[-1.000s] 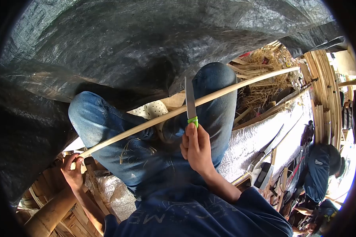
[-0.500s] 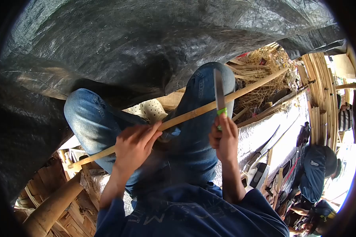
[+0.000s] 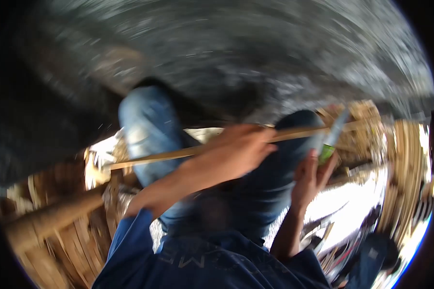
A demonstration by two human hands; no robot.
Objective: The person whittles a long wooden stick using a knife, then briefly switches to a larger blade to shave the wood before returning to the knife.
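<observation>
A long, thin bamboo strip [image 3: 164, 156] lies slantwise across both knees in jeans. My left hand [image 3: 241, 147] is closed around the strip near its middle, between the knees. In my right hand [image 3: 315, 172], beside the right knee, is a knife [image 3: 336, 129] with a green handle. Its blade points up and to the right and crosses in front of the strip's right part. Motion blurs the hands and the blade, so whether the blade touches the strip cannot be made out.
A dark plastic sheet [image 3: 217, 62] spreads over the far side. A thick bamboo pole [image 3: 58, 216] and split pieces lie at the lower left. Straw and split bamboo [image 3: 402, 168] are at the right, with a dark blue item [image 3: 369, 260] at the lower right.
The camera view has turned. My left hand has moved right along the strip, toward its middle. My right hand and the knife have moved right, and the blade now tilts to the right.
</observation>
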